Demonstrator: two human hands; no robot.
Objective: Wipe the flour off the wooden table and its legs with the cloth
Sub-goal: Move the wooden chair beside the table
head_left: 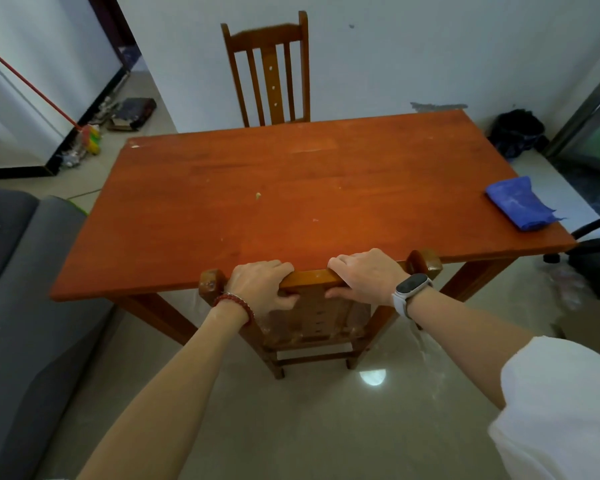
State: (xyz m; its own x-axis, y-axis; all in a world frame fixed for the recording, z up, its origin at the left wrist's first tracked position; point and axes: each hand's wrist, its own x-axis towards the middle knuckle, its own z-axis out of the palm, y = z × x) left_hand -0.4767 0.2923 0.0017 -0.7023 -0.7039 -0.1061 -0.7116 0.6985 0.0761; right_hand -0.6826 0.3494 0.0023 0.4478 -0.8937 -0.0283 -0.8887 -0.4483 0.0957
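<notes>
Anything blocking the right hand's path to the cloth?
Nothing visible on the tabletop does. The blue cloth lies at the right edge of the wooden table, with bare wood between it and the right hand. But both hands, the left hand too, grip the near chair's top rail, so they must let go first.

Home dining room: wooden table (291, 188), chairs (269, 69), grey sofa (21, 289).
</notes>
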